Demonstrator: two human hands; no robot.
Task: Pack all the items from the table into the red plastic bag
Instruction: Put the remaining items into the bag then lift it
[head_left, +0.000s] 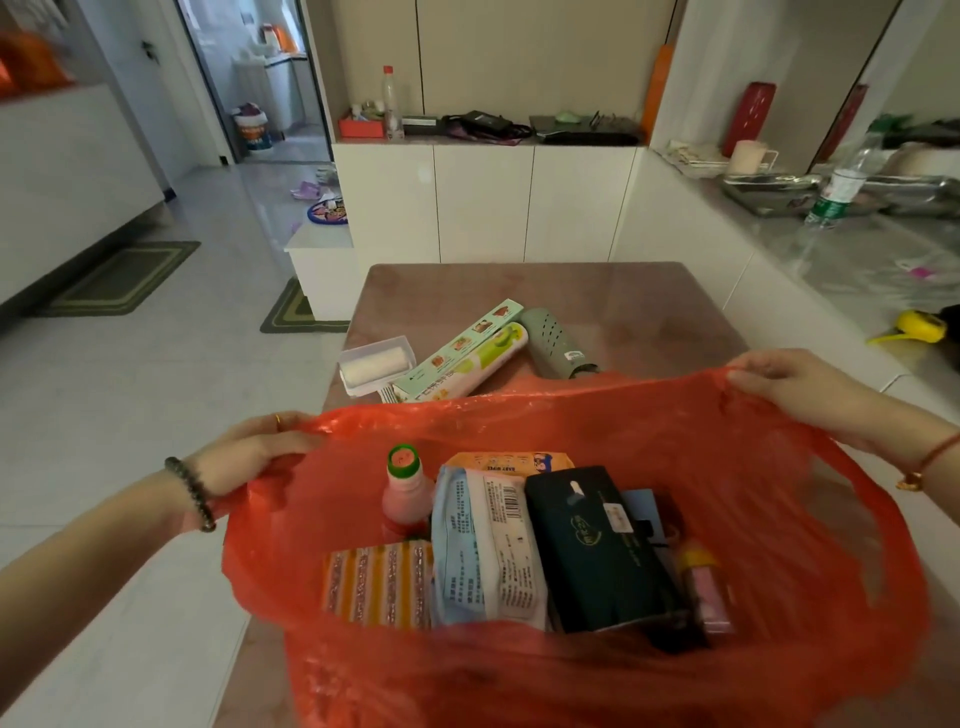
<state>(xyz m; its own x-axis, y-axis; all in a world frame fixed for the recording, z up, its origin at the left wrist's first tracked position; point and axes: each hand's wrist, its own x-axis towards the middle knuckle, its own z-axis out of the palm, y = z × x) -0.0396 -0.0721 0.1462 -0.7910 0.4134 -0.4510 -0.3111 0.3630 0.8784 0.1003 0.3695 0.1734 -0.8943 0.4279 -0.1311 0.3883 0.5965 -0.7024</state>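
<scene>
- Two hands stretch the red plastic bag (597, 415) wide open over the near end of the table (649, 312).
- Left hand (244, 452) pinches the bag's left rim.
- Behind the bag, on the table: a lint roller (375, 368), a long wrap box (460, 351) and a green cylinder (553, 343).
- Inside: a pink bottle (405, 488), wipes pack (483, 545), dark box (597, 545).
- Right hand (795, 384) grips the right rim.

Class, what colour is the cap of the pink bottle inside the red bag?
Green, with a pink top; the cap shows in the head view.
</scene>
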